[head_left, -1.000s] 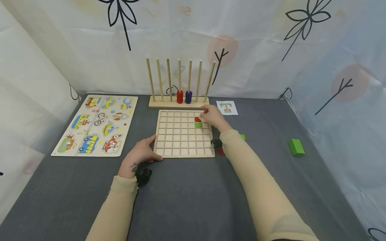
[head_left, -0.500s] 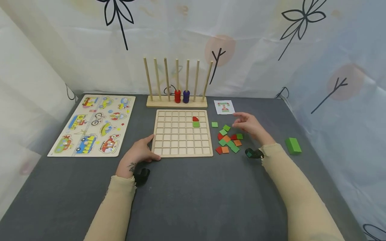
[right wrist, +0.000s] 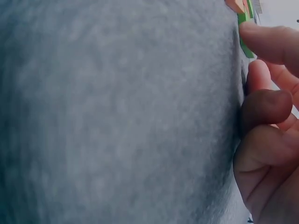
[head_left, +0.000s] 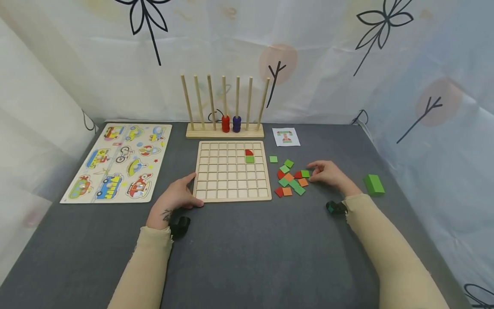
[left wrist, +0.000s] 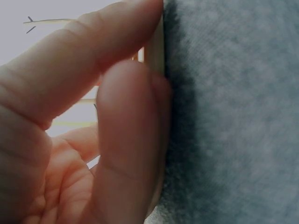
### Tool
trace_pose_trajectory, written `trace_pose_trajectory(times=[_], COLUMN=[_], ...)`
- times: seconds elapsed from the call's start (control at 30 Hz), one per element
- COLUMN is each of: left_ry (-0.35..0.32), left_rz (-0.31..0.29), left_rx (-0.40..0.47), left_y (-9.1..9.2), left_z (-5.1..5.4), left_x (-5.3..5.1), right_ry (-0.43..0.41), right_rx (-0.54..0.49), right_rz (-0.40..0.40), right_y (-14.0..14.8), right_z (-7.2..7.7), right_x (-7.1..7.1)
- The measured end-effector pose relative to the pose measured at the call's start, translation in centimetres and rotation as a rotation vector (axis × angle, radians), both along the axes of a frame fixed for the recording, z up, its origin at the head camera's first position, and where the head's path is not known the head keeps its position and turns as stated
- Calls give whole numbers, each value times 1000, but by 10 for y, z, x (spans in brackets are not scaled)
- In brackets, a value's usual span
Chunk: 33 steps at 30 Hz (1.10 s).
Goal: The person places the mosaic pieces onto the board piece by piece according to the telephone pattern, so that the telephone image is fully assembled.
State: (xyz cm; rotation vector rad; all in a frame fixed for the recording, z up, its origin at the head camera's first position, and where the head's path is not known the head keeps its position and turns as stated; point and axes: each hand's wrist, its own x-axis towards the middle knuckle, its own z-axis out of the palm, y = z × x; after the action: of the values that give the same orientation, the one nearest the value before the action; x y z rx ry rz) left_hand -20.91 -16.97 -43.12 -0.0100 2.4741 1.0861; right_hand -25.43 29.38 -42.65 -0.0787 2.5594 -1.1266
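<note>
My left hand (head_left: 173,201) rests at the lower left corner of a wooden grid board (head_left: 224,177), index finger along its left edge and thumb at the front corner. A red quarter-round tile (head_left: 249,152) and a green square tile (head_left: 250,159) sit in the grid's upper right part. To the board's right lies a loose cluster of red, green and orange tiles. My right hand (head_left: 331,176) is at the cluster's right side, fingertips by a green square tile (head_left: 305,174). In the right wrist view, a fingertip overlaps a green tile (right wrist: 245,41); whether it touches is unclear.
Behind the board stands a wooden peg rack (head_left: 224,134) with one red bead (head_left: 225,124) and one blue bead (head_left: 236,124). A pattern card (head_left: 286,137) lies behind the tiles. A vehicle puzzle board (head_left: 117,163) is at left, a green block (head_left: 373,185) at far right.
My right hand has left the board's upper right corner, moved right past the card, then come down towards the tiles. The left hand stays at the board.
</note>
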Motion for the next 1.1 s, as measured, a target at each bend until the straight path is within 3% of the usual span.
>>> trace_pose_trajectory(times=[0.3, 0.47, 0.63, 0.83, 0.93, 1.1], left_ry=[0, -3, -22, -16, -14, -16], left_rz=[5, 4, 13, 7, 7, 8], left_rx=[19, 16, 9, 10, 6, 14], left_y=[0, 1, 1, -1, -2, -2], left_z=[-1, 1, 1, -1, -1, -2], left_x=[-3, -4, -5, -3, -3, -2], right_ry=[61, 109, 144, 145, 129, 105], right_rx=[89, 64, -118, -423, -472, -452], right_rz=[5, -77, -164, -170, -135, -88], right_y=[-4, -12, -43, -99, -125, -159], right_z=[0, 9, 24, 32, 31, 24], right_x=[-3, -6, -20, -38, -46, -58])
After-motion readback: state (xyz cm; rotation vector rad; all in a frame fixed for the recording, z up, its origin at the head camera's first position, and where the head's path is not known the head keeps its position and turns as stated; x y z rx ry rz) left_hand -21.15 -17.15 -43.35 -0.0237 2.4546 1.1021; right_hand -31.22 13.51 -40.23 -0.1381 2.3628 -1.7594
